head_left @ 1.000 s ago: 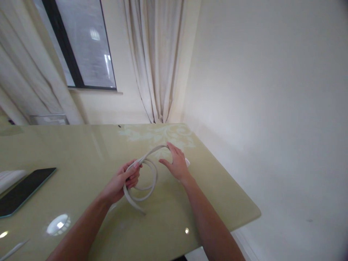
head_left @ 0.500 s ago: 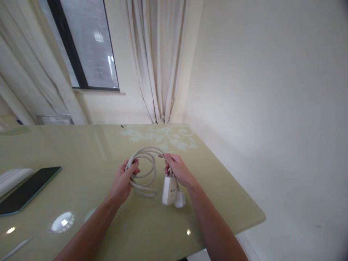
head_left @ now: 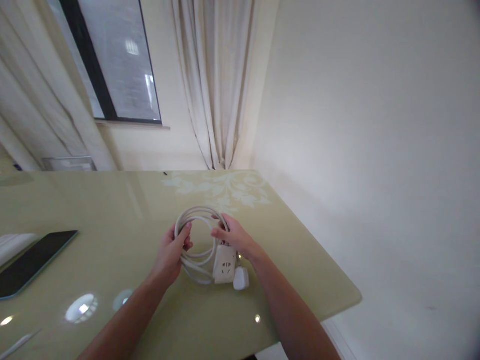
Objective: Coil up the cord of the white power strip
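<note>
Several loops of a white power cord (head_left: pixel 198 212) form a round coil above the table. My left hand (head_left: pixel 173 251) is closed around the coil's left side, thumb across the loops. On the right side, my right hand (head_left: pixel 235 235) grips the cord near the top of a white socket block (head_left: pixel 224 264). The block hangs below those fingers, its socket holes facing me. Beside it dangles a white plug (head_left: pixel 241 278). Whether the block or the plug touches the tabletop, I cannot tell.
The glossy pale green table (head_left: pixel 307 270) has a rounded right corner near a white wall (head_left: pixel 367 150). At the left lie a dark flat tablet-like panel (head_left: pixel 35 262), a white object (head_left: pixel 15 246) and a slim white pen-like stick (head_left: pixel 20 344). Curtains (head_left: pixel 213 75) hang behind.
My right hand has moved left and slightly down, bringing the socket block and plug against the coil. The block has turned its socket face toward me. My left hand has barely moved.
</note>
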A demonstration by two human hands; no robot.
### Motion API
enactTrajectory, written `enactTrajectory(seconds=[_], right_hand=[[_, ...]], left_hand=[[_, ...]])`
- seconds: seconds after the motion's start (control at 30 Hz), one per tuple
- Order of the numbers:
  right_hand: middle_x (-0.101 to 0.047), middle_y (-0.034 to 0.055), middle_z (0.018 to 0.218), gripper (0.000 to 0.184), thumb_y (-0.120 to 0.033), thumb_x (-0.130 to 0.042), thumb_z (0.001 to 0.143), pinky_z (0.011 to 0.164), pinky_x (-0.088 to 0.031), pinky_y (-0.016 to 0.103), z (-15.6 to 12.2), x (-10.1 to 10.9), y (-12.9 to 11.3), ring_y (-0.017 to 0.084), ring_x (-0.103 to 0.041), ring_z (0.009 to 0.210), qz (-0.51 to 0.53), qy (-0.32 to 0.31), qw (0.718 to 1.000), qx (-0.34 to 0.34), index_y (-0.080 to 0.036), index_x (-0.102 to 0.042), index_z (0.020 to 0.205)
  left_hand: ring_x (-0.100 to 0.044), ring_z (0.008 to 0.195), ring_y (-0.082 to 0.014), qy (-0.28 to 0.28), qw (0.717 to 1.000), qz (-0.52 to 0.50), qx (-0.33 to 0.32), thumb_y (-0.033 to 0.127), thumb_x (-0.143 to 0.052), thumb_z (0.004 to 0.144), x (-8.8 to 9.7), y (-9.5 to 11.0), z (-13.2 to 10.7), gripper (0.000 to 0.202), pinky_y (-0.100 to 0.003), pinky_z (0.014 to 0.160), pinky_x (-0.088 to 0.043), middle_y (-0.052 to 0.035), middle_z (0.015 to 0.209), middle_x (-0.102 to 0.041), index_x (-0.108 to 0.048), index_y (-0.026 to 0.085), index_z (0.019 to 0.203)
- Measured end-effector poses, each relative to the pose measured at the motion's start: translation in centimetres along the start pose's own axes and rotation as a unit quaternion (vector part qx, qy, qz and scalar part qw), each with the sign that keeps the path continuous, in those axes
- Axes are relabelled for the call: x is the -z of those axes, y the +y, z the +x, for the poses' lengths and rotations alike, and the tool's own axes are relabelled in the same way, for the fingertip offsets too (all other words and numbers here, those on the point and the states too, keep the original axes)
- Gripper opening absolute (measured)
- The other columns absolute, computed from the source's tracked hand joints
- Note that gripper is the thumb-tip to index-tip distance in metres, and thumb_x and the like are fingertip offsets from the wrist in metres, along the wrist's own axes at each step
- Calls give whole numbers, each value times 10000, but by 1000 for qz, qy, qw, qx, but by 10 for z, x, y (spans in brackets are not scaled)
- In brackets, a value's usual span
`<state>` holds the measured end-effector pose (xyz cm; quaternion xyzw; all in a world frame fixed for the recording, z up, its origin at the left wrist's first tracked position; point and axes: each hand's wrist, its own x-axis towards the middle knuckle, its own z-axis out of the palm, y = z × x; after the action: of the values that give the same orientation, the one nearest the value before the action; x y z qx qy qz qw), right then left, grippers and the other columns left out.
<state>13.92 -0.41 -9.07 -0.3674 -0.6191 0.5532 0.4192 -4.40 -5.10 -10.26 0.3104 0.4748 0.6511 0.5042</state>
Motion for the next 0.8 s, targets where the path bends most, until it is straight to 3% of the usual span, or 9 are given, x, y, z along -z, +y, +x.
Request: enactTrajectory(seconds=[0.1,0.2,0.3,0.5,0.6,0.8], right_hand=[[-653,-36,806,617,-434,-972,577,610,-468,233,0,-4,5,119,-583,678,-43,-23,999,-9,-193,-662,1052],[-665,-28,719,459,-502,-870,719,570,-485,249,2,-7,12,137,-632,610,-5,-12,999,-30,-189,-625,950],[-654,-30,664,423,-546,-795,791,522,-479,240,5,-9,15,129,-629,537,49,1,998,-39,-186,-609,912],[-624,-43,658,426,-573,-775,788,493,-447,230,9,-5,15,112,-594,511,119,117,986,-19,-198,-600,889],[-604,-43,646,401,-555,-774,788,504,-423,230,10,0,15,105,-569,518,130,173,976,-11,-199,-595,831],[-603,-39,638,390,-557,-756,808,552,-440,238,12,1,17,111,-577,548,104,188,977,10,-199,-601,805]], left_hand=[[-407,488,-56,13,1000,-3,-4,536,-910,629,-1,0,1,493,-170,460,-356,96,567,-455,-639,179,835],[-428,513,-55,-3,1000,-4,-6,528,-913,630,0,-2,3,493,-172,488,-395,83,612,-490,-667,167,858],[-482,543,-61,-19,1000,-5,17,469,-938,620,2,-5,5,473,-179,548,-465,78,631,-521,-674,166,870],[-650,681,-127,-96,985,-46,137,354,-930,692,5,-11,5,501,-310,723,-617,6,822,-655,-714,184,1110],[-723,777,-186,-149,971,-24,183,356,-913,737,7,-12,3,439,-364,797,-632,-42,889,-715,-713,192,1091],[-739,1072,-241,-199,971,-5,134,343,-866,812,12,-6,5,354,-373,971,-598,-144,1239,-761,-720,185,1093]])
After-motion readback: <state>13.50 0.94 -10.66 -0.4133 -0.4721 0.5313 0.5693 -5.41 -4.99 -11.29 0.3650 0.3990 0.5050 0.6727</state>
